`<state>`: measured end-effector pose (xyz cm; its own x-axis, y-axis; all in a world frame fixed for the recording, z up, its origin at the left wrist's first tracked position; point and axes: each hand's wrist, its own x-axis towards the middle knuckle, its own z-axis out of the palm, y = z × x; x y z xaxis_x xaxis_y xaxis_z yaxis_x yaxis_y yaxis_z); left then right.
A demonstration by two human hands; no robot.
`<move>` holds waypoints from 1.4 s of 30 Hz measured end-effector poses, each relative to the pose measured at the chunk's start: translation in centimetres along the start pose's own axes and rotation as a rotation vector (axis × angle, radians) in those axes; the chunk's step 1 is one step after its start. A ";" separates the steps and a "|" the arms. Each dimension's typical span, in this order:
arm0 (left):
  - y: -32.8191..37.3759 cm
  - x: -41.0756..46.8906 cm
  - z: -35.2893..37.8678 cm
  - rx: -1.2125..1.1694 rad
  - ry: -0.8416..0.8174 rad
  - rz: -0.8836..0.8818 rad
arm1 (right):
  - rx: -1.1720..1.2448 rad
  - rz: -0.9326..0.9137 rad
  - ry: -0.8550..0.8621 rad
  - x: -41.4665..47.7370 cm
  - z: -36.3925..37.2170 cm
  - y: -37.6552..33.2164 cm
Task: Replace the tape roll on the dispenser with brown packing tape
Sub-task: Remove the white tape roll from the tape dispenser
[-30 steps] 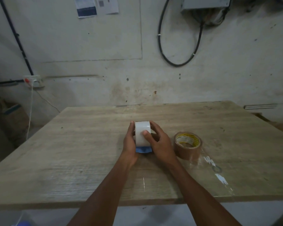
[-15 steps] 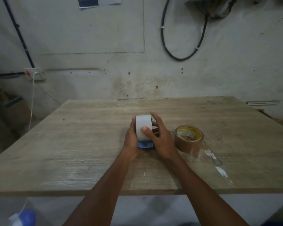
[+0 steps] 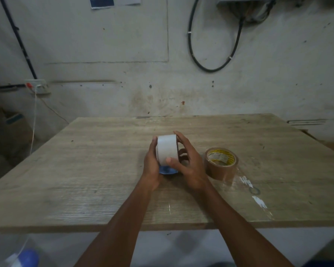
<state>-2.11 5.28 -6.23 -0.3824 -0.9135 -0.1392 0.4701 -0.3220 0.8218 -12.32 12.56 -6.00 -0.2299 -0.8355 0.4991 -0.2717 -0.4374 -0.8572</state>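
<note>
A wooden table (image 3: 89,170) is supporting both hands. The left hand (image 3: 151,166) and right hand (image 3: 189,166) are clasping a white tape roll (image 3: 166,150) on a blue dispenser (image 3: 167,170); brown packing tape (image 3: 221,163) is lying just right of the right hand.

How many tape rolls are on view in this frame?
2. A white roll held between both hands, on the blue dispenser at mid-table; a brown roll lying flat on the table to its right. None seems hidden.
</note>
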 end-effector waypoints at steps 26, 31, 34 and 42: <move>-0.1 1.4 -1.7 -0.163 -0.038 0.038 | 0.795 0.274 0.369 0.7 -1.4 0.0; -0.3 1.7 -1.8 -0.175 -0.047 0.024 | 0.975 0.267 0.318 0.8 -2.2 -1.2; -0.4 1.9 -1.9 -0.172 -0.070 0.024 | 1.026 0.195 0.370 2.2 -3.7 -2.4; -0.1 1.5 -1.6 -0.173 -0.061 0.038 | 0.321 0.124 0.777 7.7 -13.2 -2.9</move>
<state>-1.47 3.56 -7.43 -0.4069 -0.9107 -0.0712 0.6129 -0.3300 0.7179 -25.62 11.80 1.93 -0.8488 -0.4690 0.2441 0.0487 -0.5291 -0.8472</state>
